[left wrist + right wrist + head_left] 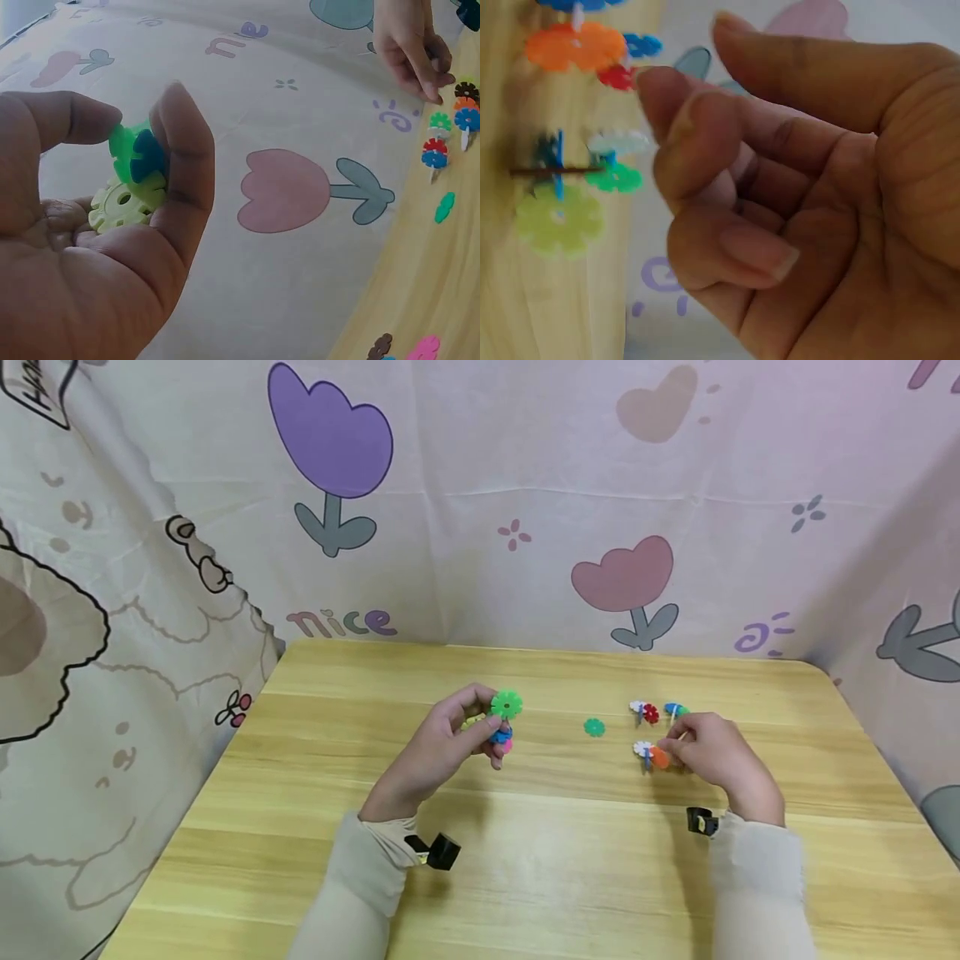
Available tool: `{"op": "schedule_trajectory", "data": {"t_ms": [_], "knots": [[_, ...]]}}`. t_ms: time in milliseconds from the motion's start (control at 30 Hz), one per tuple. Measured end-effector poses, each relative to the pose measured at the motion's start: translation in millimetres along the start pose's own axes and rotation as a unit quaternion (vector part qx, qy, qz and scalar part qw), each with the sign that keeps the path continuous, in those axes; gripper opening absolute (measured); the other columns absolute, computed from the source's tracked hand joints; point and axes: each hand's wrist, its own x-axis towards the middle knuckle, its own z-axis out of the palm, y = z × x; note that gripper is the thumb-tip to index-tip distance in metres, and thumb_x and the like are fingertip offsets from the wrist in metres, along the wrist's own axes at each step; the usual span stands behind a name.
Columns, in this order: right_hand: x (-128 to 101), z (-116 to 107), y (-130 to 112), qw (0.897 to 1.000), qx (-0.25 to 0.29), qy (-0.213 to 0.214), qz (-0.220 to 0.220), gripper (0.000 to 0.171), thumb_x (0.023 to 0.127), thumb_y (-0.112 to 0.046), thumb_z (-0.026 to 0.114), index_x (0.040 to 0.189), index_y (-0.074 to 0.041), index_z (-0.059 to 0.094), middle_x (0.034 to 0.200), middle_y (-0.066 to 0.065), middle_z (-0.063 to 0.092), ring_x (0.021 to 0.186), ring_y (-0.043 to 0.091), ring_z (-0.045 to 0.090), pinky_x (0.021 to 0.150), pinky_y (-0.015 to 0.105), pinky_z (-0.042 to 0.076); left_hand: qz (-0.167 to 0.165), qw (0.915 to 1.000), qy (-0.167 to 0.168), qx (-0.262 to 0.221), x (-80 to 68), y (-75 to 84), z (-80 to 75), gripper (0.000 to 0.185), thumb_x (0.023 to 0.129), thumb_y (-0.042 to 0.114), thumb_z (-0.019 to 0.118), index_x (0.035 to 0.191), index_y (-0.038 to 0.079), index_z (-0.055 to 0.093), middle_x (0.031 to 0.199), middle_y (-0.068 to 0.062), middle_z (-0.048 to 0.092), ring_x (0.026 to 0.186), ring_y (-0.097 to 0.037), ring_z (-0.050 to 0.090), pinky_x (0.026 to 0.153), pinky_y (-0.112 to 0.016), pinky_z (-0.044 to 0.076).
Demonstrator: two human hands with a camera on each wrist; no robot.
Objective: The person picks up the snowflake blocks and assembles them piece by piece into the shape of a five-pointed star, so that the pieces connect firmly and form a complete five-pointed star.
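My left hand, raised above the table, pinches a green notched plastic disc joined with a blue disc. A pale yellow-green disc sits within the same hand, near the palm. My right hand hovers by a joined cluster with an orange disc and a white disc. Its fingers are loosely curled, and the thumb stands apart from them with nothing between. Whether the right fingertips touch the cluster cannot be told.
A loose green disc lies flat between the hands. Beyond the right hand stand joined discs, including a red disc and a blue disc. Pink and brown discs lie low in the left wrist view. A printed cloth backs the table.
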Motion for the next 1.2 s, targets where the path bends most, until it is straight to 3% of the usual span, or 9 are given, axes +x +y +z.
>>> {"op": "schedule_trajectory", "data": {"t_ms": [233, 433, 533, 633, 800, 967, 1100, 1200], "knots": [[8, 8, -4, 0.998, -0.047, -0.022, 0.02, 0.007, 0.086, -0.006, 0.063, 0.085, 0.001, 0.064, 0.08, 0.01, 0.059, 0.068, 0.024, 0.049, 0.054, 0.031, 0.042, 0.005, 0.9999, 0.013, 0.007, 2.1, -3.6, 2.2, 0.022, 0.101, 0.021, 0.051, 0.111, 0.001, 0.053, 0.091, -0.019, 0.053, 0.071, -0.026, 0.056, 0.062, -0.039, 0.058], [7, 13, -1, 0.997, -0.056, -0.024, 0.037, 0.009, 0.088, -0.01, 0.062, 0.083, -0.003, 0.061, 0.076, 0.007, 0.055, 0.067, 0.022, 0.047, 0.053, 0.03, 0.039, -0.007, 0.9998, 0.019, -0.003, 6.8, -6.8, 8.2, 0.024, 0.101, 0.023, 0.049, 0.113, 0.003, 0.054, 0.09, -0.019, 0.053, 0.067, -0.025, 0.055, 0.058, -0.039, 0.057], [7, 14, -6, 0.999, -0.046, 0.005, 0.015, 0.008, 0.088, -0.011, 0.061, 0.084, -0.005, 0.058, 0.074, 0.006, 0.052, 0.065, 0.021, 0.046, 0.053, 0.03, 0.036, -0.013, 0.9997, 0.018, -0.005, 8.2, -7.9, 10.8, 0.023, 0.101, 0.023, 0.049, 0.114, 0.005, 0.053, 0.089, -0.021, 0.055, 0.065, -0.028, 0.055, 0.055, -0.036, 0.056], [8, 16, -22, 0.997, 0.006, 0.061, -0.038, 0.006, 0.089, -0.009, 0.062, 0.087, -0.005, 0.058, 0.076, 0.007, 0.054, 0.067, 0.021, 0.047, 0.054, 0.029, 0.039, -0.02, 0.9995, 0.019, -0.013, 8.9, -9.1, 12.3, 0.021, 0.101, 0.022, 0.05, 0.112, 0.004, 0.051, 0.087, -0.024, 0.058, 0.065, -0.036, 0.058, 0.053, -0.035, 0.056], [1, 19, -70, 0.972, 0.14, 0.137, -0.129, 0.007, 0.09, -0.005, 0.064, 0.085, -0.004, 0.059, 0.089, 0.008, 0.063, 0.075, 0.02, 0.055, 0.056, 0.022, 0.044, -0.033, 0.9988, 0.012, -0.033, 9.6, -10.9, 14.3, 0.017, 0.102, 0.019, 0.048, 0.104, 0.001, 0.048, 0.084, -0.024, 0.06, 0.063, -0.033, 0.063, 0.052, -0.037, 0.056], [-12, 27, -108, 0.933, 0.274, 0.149, -0.18, 0.01, 0.09, -0.001, 0.063, 0.083, -0.001, 0.056, 0.104, 0.011, 0.067, 0.086, 0.018, 0.065, 0.065, 0.021, 0.055, -0.039, 0.9976, 0.001, -0.057, 8.9, -12.5, 16.1, 0.015, 0.102, 0.016, 0.047, 0.102, 0.0, 0.046, 0.084, -0.024, 0.06, 0.062, -0.032, 0.066, 0.049, -0.037, 0.056], [-16, 35, -127, 0.906, 0.323, 0.173, -0.211, 0.011, 0.09, -0.002, 0.064, 0.083, 0.0, 0.056, 0.105, 0.011, 0.068, 0.087, 0.019, 0.066, 0.061, 0.019, 0.052, -0.042, 0.9969, -0.006, -0.066, 8.8, -14.3, 17.5, 0.015, 0.102, 0.015, 0.048, 0.102, 0.0, 0.045, 0.083, -0.025, 0.062, 0.064, -0.036, 0.067, 0.048, -0.037, 0.056], [-16, 41, -134, 0.895, 0.338, 0.193, -0.216, 0.013, 0.09, -0.004, 0.065, 0.082, -0.001, 0.055, 0.107, 0.01, 0.068, 0.092, 0.019, 0.065, 0.055, 0.02, 0.046, -0.047, 0.9966, -0.009, -0.067, 8.7, -15.7, 18.9, 0.015, 0.101, 0.014, 0.048, 0.101, 0.0, 0.044, 0.083, -0.025, 0.063, 0.066, -0.041, 0.067, 0.048, -0.038, 0.056]]}}
